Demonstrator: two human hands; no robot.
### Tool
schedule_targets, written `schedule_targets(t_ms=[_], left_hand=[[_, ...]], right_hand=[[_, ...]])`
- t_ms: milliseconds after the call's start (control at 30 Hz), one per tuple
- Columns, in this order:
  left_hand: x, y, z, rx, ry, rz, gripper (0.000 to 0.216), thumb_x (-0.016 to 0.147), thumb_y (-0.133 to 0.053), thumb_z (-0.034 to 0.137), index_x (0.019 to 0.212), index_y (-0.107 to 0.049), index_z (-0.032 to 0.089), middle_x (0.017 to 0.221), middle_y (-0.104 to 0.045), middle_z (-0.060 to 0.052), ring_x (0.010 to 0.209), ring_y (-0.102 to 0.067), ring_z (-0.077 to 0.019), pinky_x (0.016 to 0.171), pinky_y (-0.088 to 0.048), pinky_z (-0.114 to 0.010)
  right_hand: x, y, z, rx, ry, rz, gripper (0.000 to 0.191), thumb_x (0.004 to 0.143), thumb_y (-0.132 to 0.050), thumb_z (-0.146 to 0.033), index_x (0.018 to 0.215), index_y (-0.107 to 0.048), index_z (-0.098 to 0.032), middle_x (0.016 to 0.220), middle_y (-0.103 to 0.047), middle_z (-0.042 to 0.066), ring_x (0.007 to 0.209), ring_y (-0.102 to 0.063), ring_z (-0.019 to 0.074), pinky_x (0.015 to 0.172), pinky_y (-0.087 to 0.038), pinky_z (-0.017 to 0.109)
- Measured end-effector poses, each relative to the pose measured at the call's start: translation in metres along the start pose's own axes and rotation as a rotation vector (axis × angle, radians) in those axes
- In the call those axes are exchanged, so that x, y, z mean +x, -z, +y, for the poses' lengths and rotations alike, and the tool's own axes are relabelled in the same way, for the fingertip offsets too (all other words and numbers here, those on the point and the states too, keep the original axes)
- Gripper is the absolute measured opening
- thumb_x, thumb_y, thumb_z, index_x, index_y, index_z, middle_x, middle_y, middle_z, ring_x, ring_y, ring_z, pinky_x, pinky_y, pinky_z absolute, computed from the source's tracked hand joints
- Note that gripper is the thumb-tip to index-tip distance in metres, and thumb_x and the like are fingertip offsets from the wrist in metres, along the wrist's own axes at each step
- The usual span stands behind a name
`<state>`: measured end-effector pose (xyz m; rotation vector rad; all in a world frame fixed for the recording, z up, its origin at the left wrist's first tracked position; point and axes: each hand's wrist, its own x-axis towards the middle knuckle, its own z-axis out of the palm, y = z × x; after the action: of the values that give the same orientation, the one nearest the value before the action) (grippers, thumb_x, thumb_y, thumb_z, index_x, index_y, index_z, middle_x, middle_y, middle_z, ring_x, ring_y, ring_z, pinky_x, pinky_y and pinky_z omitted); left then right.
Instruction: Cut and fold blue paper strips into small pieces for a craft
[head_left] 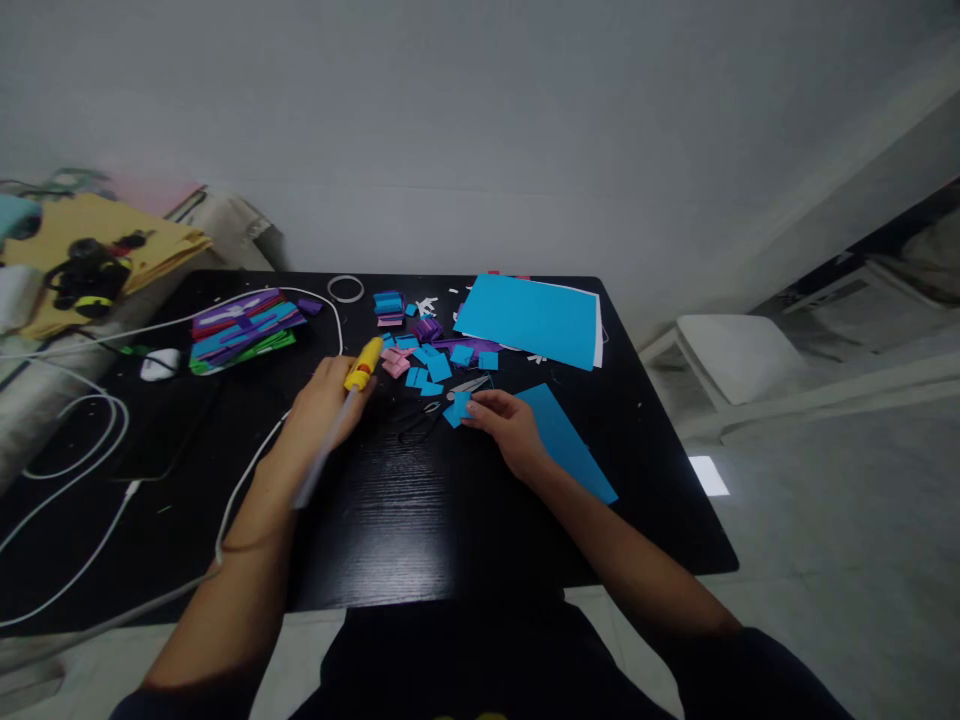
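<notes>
My left hand is closed around a yellow-tipped glue gun with a white barrel and a white cord trailing back. Its yellow tip points at a scatter of small blue and pink paper squares. My right hand pinches a small folded blue paper piece against the black table. Small scissors lie just left of that piece. A blue paper strip lies under my right wrist.
A large blue sheet on white paper lies at the table's back right. A stack of coloured paper strips sits back left, beside a tape ring and white cables. A white chair stands off the right edge.
</notes>
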<state>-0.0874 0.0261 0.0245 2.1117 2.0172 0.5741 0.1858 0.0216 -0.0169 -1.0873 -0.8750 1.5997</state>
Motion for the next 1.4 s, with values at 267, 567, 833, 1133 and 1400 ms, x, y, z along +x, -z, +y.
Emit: schedule_targets(t_ms=[267, 567, 833, 1133, 1400], left_hand=[[0.004, -0.014, -0.034, 0.181, 0.2, -0.195, 0.045, 0.077, -0.062, 0.034, 0.117, -0.06, 0.014, 0.112, -0.056, -0.018, 0.088, -0.065, -0.0334, 0.084, -0.054, -0.046], [-0.001, -0.009, 0.003, -0.001, -0.006, 0.125, 0.032, 0.086, -0.055, 0.029, 0.113, -0.065, 0.015, 0.122, -0.059, -0.018, 0.116, -0.059, -0.035, 0.103, -0.046, -0.048], [-0.02, -0.029, 0.06, -0.474, -0.307, -0.138, 0.022, 0.096, -0.059, 0.04, 0.1, -0.067, 0.02, 0.096, -0.067, -0.005, 0.092, -0.063, -0.021, 0.084, -0.05, -0.034], [-0.021, -0.04, 0.059, -0.651, -0.236, -0.209, 0.024, 0.097, -0.058, 0.04, 0.088, -0.066, 0.019, 0.081, -0.061, -0.001, 0.077, -0.057, -0.0164, 0.072, -0.045, -0.028], [-0.022, -0.044, 0.059, -0.696, -0.149, -0.253, 0.031, 0.093, -0.06, 0.043, 0.076, -0.058, 0.018, 0.07, -0.054, 0.003, 0.068, -0.051, -0.0137, 0.066, -0.04, -0.026]], right_hand=[[0.0, 0.002, 0.003, 0.002, 0.012, -0.018, 0.032, 0.062, -0.091, -0.042, 0.081, -0.075, -0.022, 0.084, -0.073, 0.001, 0.086, -0.069, 0.0204, 0.088, -0.061, 0.042], [-0.002, 0.001, 0.006, -0.198, 0.11, -0.019, 0.029, 0.064, -0.089, -0.04, 0.076, -0.068, -0.023, 0.075, -0.071, 0.0, 0.077, -0.07, 0.0213, 0.081, -0.058, 0.04], [-0.012, -0.003, 0.011, -0.37, 0.24, -0.083, 0.031, 0.071, -0.084, -0.04, 0.083, -0.06, -0.024, 0.073, -0.066, -0.002, 0.068, -0.065, 0.0171, 0.07, -0.055, 0.033], [-0.009, -0.004, 0.011, -0.274, 0.168, -0.154, 0.036, 0.067, -0.087, -0.033, 0.091, -0.061, -0.025, 0.082, -0.073, -0.001, 0.078, -0.071, 0.0188, 0.078, -0.058, 0.035], [-0.005, 0.0, 0.007, -0.19, 0.108, -0.094, 0.04, 0.063, -0.09, -0.033, 0.092, -0.065, -0.023, 0.081, -0.074, 0.0, 0.08, -0.074, 0.0198, 0.085, -0.059, 0.038]])
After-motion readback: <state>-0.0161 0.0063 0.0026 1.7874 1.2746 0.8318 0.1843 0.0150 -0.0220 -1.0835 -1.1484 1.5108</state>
